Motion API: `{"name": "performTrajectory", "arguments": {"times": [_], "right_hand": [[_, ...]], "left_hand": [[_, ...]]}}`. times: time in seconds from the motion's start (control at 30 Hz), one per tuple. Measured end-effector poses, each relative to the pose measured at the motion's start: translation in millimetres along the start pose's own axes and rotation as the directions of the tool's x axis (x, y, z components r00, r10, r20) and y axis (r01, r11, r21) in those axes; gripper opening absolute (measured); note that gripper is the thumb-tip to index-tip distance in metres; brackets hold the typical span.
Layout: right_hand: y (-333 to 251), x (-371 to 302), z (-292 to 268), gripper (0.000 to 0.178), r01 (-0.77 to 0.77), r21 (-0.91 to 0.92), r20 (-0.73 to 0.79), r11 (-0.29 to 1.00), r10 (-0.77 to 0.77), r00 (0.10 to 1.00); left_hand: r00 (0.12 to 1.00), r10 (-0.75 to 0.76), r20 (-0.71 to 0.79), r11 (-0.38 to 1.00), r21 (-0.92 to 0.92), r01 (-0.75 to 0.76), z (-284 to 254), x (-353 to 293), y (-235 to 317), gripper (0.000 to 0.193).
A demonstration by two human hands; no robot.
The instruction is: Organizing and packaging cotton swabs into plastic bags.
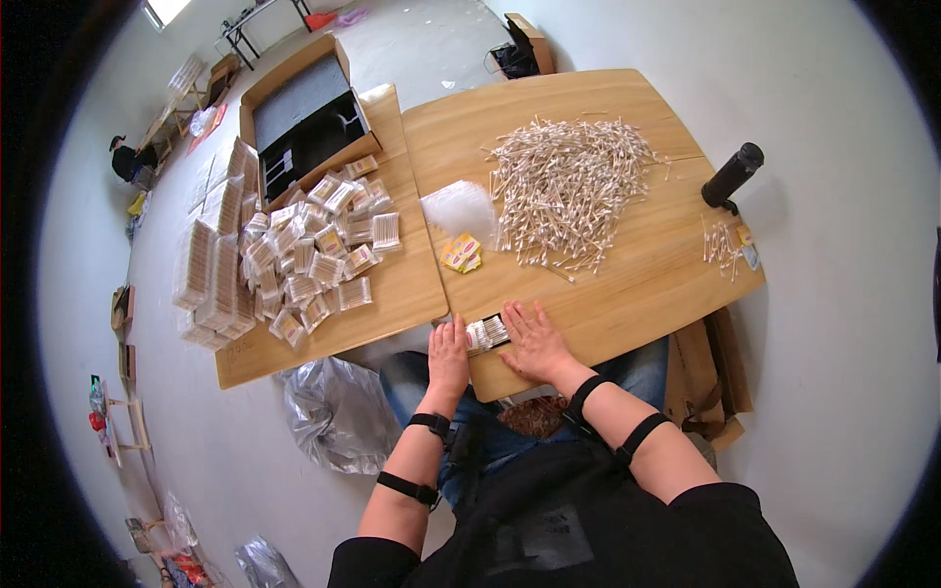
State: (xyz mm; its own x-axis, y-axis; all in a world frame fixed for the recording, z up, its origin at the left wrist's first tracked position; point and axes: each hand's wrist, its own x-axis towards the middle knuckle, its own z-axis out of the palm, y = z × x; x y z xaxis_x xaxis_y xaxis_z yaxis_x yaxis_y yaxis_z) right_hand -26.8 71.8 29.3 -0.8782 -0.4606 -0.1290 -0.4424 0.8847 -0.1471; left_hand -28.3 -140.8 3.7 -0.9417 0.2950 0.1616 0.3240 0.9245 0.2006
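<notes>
At the near edge of the table, a small pack of cotton swabs (487,333) lies between my two hands, with something dark along its edge. My left hand (449,359) is at the pack's left side, fingers stretched out and close together. On the right, my right hand (534,341) rests with its fingers extended and spread, its fingertips beside the pack. Neither hand wraps around anything. Just beyond are yellow printed cards (462,253) and a stack of clear plastic bags (459,209). A big heap of loose cotton swabs (573,191) covers the table's far middle.
Filled swab packs (328,240) are piled on the left table, beside stacked packs (211,279) and an open cardboard box (343,73). A black bottle (733,176) stands at the right edge near a few loose swabs (720,247). A silver plastic bag (338,416) sits below.
</notes>
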Motion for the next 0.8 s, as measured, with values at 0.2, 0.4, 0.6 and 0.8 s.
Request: {"name": "performTrajectory", "arguments": {"times": [0.2,0.4,0.6,0.8], "right_hand": [[-11,6,9,0.086,0.023,0.053,-0.078,0.998,-0.019,0.997],[-37,13,1,0.087,0.084,0.026,0.009,0.996,-0.085,0.996],[-49,12,-1,0.089,0.069,0.028,-0.016,0.997,-0.069,0.997],[-62,28,0,0.087,0.149,0.097,0.029,0.984,-0.153,0.988]], "left_hand": [[1.000,0.021,-0.005,0.999,0.024,-0.021,3,4,0,0.049],[0.999,0.016,0.043,0.992,0.122,-0.022,1,4,-1,0.055],[1.000,0.028,-0.006,0.998,0.055,-0.027,2,1,0,0.054],[1.000,-0.013,-0.014,1.000,0.019,0.013,-5,-9,-19,0.052]]}}
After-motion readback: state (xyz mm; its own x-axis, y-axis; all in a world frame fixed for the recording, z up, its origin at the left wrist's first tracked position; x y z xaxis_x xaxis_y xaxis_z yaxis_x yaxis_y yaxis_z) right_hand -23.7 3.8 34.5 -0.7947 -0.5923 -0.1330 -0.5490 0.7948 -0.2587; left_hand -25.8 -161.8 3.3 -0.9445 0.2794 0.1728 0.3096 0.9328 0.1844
